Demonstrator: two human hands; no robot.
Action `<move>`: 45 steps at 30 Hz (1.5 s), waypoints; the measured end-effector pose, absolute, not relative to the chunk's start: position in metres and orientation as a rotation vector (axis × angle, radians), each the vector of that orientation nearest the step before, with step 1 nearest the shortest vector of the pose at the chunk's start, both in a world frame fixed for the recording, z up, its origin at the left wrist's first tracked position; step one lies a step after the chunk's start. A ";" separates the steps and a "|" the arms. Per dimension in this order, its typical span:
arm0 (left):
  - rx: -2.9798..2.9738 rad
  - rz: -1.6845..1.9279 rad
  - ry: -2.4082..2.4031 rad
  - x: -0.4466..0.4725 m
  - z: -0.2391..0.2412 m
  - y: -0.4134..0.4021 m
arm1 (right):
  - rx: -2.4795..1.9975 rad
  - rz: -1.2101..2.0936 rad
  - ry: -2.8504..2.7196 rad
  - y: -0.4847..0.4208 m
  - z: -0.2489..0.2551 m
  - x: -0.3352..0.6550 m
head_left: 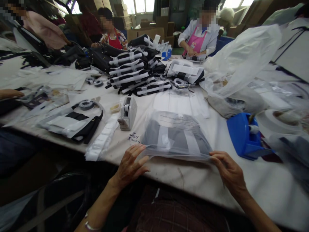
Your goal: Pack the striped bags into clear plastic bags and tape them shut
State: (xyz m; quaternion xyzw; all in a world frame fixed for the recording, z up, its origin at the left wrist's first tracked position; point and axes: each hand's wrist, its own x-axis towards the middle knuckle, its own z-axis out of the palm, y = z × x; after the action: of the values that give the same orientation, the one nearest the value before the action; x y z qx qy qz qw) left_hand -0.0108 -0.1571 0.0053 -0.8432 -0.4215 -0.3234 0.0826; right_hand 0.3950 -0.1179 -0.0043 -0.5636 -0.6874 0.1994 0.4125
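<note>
A clear plastic bag point(176, 133) holding a folded dark garment with white bands lies flat on the white table point(193, 180), right in front of me. My left hand point(131, 166) pinches the bag's near left corner, fingers partly spread along its edge. My right hand point(228, 170) pinches the near right corner with curled fingers.
A grey tape dispenser point(127, 112) stands left of the bag and a blue one point(245, 135) to its right. A stack of striped black-and-white garments point(131, 72) fills the table's middle. Loose plastic bags point(238, 61) billow at the right. Other people sit around the far side.
</note>
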 end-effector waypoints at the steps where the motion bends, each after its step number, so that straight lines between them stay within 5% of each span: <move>1: -2.520 -0.898 -1.241 -0.008 0.007 -0.158 | -1.393 0.481 -1.754 -0.119 -0.005 0.397; 22: -2.506 -1.163 -1.312 -0.007 -0.021 -0.164 | -1.168 0.212 -2.015 -0.148 -0.003 0.406; 45: -2.426 -0.994 -1.136 -0.006 -0.023 -0.184 | -0.954 -0.116 -2.339 -0.157 -0.002 0.413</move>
State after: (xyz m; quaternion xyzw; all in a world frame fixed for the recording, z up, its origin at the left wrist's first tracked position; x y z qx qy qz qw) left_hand -0.0058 -0.1841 -0.0227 -0.8406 -0.3934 -0.3443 0.1416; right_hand 0.4133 -0.1569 -0.0022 -0.3598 -0.8818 -0.0437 0.3018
